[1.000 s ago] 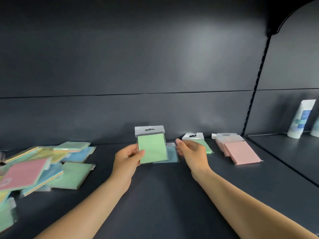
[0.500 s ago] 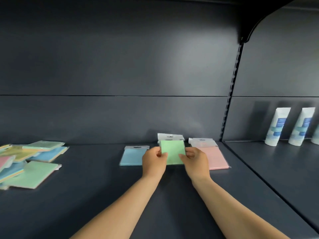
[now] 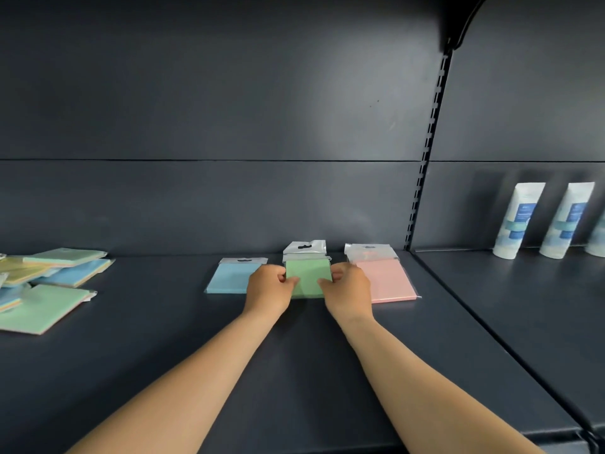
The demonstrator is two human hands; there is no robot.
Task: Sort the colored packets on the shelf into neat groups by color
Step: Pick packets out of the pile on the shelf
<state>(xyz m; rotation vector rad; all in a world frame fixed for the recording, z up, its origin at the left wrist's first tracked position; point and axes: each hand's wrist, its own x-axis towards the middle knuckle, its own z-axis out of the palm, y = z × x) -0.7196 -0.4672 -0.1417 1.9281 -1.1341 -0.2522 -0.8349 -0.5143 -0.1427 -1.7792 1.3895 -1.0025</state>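
Observation:
A green packet (image 3: pixel 307 277) lies flat at the back of the dark shelf (image 3: pixel 294 371), on top of another green one whose clear hang tab shows behind it. My left hand (image 3: pixel 269 289) grips its left edge and my right hand (image 3: pixel 347 289) grips its right edge. A blue packet (image 3: pixel 230 278) lies just to the left, partly hidden by my left hand. Pink packets (image 3: pixel 383 280) are stacked just to the right. A loose mixed pile of green, blue and yellow packets (image 3: pixel 49 283) lies at the far left.
A slotted upright (image 3: pixel 425 152) divides this bay from the one on the right, where white tubes (image 3: pixel 517 221) stand against the back wall. The shelf's back panel rises right behind the packets.
My left hand carried the green packet from mid-air to the right and down onto the green stack between blue and pink. Both hands now hold its sides. The view shifted right.

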